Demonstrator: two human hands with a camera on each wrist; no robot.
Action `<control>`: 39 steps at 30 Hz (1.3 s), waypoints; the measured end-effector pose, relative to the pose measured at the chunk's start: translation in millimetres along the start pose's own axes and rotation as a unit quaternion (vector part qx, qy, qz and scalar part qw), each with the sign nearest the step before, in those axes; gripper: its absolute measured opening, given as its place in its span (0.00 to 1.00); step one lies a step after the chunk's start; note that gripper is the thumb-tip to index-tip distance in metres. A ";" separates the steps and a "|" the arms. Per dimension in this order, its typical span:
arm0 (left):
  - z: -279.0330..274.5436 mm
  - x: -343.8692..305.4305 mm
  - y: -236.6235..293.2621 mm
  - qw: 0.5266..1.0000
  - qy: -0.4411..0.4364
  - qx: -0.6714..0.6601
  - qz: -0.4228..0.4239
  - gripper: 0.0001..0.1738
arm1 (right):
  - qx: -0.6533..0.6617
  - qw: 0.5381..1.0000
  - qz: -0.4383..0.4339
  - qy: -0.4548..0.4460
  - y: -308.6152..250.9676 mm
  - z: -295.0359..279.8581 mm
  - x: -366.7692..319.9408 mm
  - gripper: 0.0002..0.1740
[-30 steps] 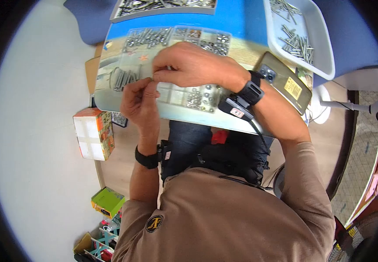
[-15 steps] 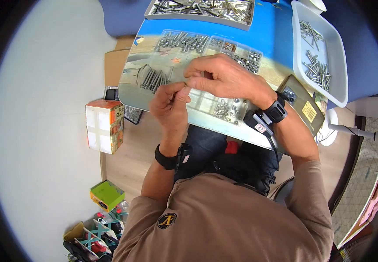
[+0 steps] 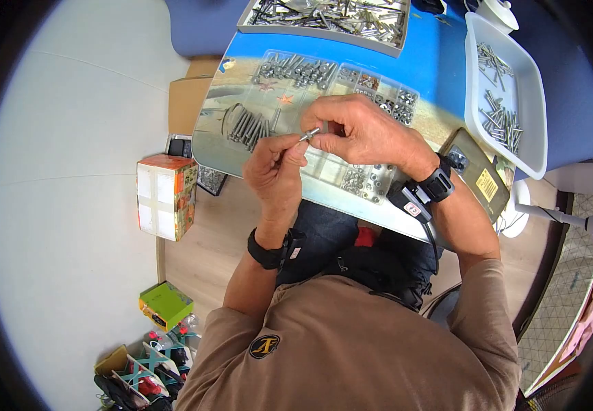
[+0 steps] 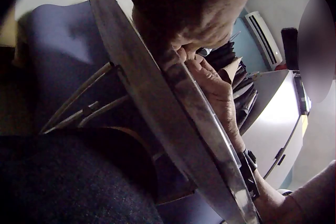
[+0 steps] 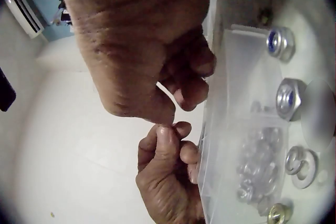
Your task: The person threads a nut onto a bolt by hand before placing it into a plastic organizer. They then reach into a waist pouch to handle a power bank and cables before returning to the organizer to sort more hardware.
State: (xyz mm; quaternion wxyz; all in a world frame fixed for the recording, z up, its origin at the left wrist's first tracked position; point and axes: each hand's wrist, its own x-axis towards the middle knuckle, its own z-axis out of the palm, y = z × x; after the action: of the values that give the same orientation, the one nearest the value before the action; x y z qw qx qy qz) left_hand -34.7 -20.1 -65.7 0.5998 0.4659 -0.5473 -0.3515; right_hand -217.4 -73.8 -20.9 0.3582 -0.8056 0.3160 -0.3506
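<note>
Between both hands a small silver bolt (image 3: 309, 134) shows, slanting up to the right. My left hand (image 3: 274, 171) pinches its lower end with thumb and forefinger. At the upper end, the right hand (image 3: 368, 133) pinches it, the other fingers curled inward. Under the hands lies a clear divided case (image 3: 317, 164) with nuts and washers. Long bolts (image 3: 247, 128) lie left of the hands, and shorter bolts (image 3: 296, 70) fill a section behind them. In the right wrist view the fingertips of both hands meet beside the case wall (image 5: 210, 182), hiding the bolt.
A shallow box of mixed screws (image 3: 406, 38) stands at the back. On the right are a white tray (image 3: 539, 123) holding long bolts and a dark phone-like device (image 3: 495, 198). Loose nuts (image 5: 289, 98) sit beside the case. The table's front edge (image 3: 337, 204) runs near the lap.
The head view has swung, shifting the table and hands rightward in frame. The bolt, earlier mostly hidden by fingers, now shows between the hands, whose fingertips have drawn slightly apart.
</note>
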 end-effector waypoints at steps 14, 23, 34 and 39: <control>-3.2 -0.3 -8.2 1.000 -0.012 -0.001 0.027 0.05 | -0.014 0.999 -0.006 -0.041 7.8 0.0 -0.9 0.11; -4.2 0.7 -10.9 0.998 -0.017 0.013 0.052 0.06 | 0.003 0.999 -0.004 -0.038 8.2 1.0 -0.9 0.13; -3.8 0.8 -11.8 0.999 -0.015 -0.006 0.047 0.07 | -0.003 1.000 -0.017 -0.014 9.0 1.6 -0.7 0.13; -4.9 1.7 -11.1 0.998 -0.023 0.024 0.059 0.07 | -0.053 0.997 -0.014 -0.049 6.5 -1.4 1.1 0.13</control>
State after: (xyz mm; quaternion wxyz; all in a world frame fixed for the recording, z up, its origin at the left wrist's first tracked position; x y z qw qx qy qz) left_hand -28.6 -24.4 -75.4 0.5954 0.4393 -0.5955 -0.3128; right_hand -219.6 -78.6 -25.0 0.3249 -0.8441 0.3049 -0.2981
